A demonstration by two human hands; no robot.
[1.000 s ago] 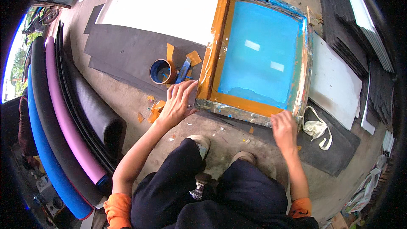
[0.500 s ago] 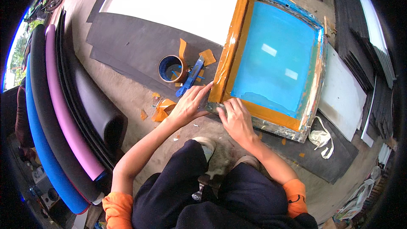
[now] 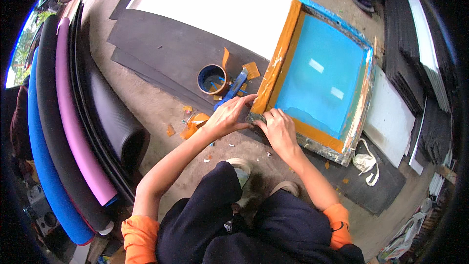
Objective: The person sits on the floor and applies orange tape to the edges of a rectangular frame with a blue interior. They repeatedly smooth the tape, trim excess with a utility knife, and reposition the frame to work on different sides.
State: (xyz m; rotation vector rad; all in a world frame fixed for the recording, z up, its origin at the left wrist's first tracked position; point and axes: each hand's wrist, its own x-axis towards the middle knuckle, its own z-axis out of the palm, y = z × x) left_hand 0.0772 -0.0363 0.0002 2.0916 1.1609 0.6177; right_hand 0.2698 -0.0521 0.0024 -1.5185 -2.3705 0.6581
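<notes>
A screen-printing frame with blue mesh (image 3: 317,73) lies tilted in front of me, brown tape (image 3: 278,61) running along its left bar and inner borders. Both my hands are at its near left corner. My left hand (image 3: 228,116) touches the outer left side, index finger stretched to the taped bar and thumb spread toward the corner. Bent over the near bar are the fingers of my right hand (image 3: 280,129), its thumb reaching to the corner. What lies between the thumbs is too small to make out. A blue cutter knife (image 3: 236,88) lies beside a roll of brown tape (image 3: 223,89), just beyond my left hand.
Dark sheets (image 3: 161,44) and a white sheet (image 3: 210,5) lie on the floor under and beyond the frame. Coloured rolls (image 3: 83,117) stand at left. A white cloth strip (image 3: 364,160), a white panel (image 3: 388,112) and stacked dark sheets (image 3: 405,63) are at right. Tape scraps (image 3: 191,129) litter the floor.
The view has shifted slightly, so the frame and tape roll sit further right in the picture. My right thumb has moved toward the left thumb at the corner; both hands stay there.
</notes>
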